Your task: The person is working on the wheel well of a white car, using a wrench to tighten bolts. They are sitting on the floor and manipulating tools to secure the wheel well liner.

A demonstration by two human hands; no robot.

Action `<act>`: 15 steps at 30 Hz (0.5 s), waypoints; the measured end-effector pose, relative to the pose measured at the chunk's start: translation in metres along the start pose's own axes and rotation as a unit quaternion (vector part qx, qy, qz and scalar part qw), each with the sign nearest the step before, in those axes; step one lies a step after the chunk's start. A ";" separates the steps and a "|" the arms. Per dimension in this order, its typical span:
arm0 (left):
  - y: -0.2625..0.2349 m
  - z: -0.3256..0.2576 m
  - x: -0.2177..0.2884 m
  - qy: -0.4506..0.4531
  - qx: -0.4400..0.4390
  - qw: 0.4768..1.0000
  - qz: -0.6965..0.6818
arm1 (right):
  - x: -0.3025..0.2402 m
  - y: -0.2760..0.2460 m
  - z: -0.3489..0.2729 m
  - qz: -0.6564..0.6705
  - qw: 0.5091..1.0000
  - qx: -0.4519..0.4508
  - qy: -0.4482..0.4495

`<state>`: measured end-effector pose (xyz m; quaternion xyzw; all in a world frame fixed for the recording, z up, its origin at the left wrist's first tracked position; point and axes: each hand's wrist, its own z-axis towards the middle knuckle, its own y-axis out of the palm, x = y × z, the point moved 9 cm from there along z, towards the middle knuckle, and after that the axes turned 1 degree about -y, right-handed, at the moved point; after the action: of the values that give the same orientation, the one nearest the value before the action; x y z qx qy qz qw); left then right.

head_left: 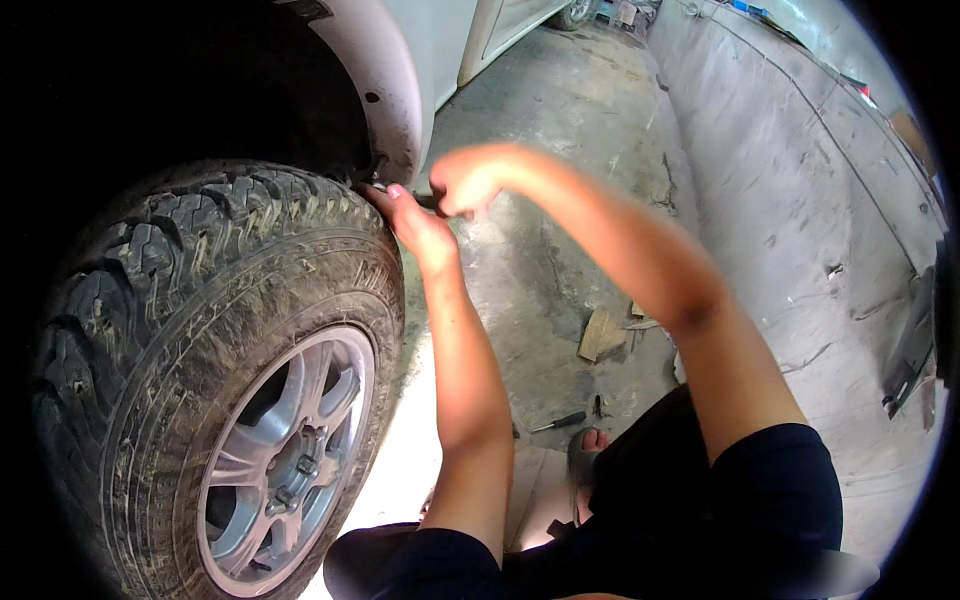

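1. The pale fender (390, 85), smudged along its curved edge with one dark hole, stands above the right shoulder of the tyre (240, 260).
2. The left hand (420, 230) is at that shoulder, fingertips hidden; I cannot tell whether its grip holds anything.
3. The right hand (468, 182) (blurred), right of the tyre, seems curled; what its grip holds, I cannot tell.
4. Above the tyre, the wheel well (270, 110) is black.

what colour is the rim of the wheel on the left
Silver-grey; the rim shows best in the head view, the only one.
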<state>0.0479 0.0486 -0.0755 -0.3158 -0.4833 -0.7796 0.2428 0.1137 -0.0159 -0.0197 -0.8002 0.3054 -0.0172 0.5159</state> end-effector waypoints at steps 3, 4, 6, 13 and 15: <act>0.005 -0.004 -0.001 -0.004 -0.038 0.998 0.053 | -0.037 -0.063 -0.046 -0.142 0.972 0.172 -0.079; 0.007 -0.005 -0.005 -0.013 -0.037 0.998 0.045 | -0.034 -0.064 -0.049 -0.140 0.971 0.176 -0.079; 0.007 -0.003 -0.011 -0.024 -0.030 0.999 0.035 | -0.011 -0.036 -0.027 -0.100 0.993 0.067 -0.004; 0.025 -0.023 0.003 0.009 -0.024 0.984 0.175 | 0.099 0.087 0.126 0.269 0.962 0.017 -0.051; 0.039 -0.032 -0.009 -0.018 -0.045 0.986 0.158 | 0.133 0.090 0.139 0.368 0.927 0.054 -0.043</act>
<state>0.0726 0.0046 -0.0696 -0.4125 -0.3963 -0.7467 0.3395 0.2266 0.0047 -0.1982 -0.6026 0.5543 0.1916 0.5412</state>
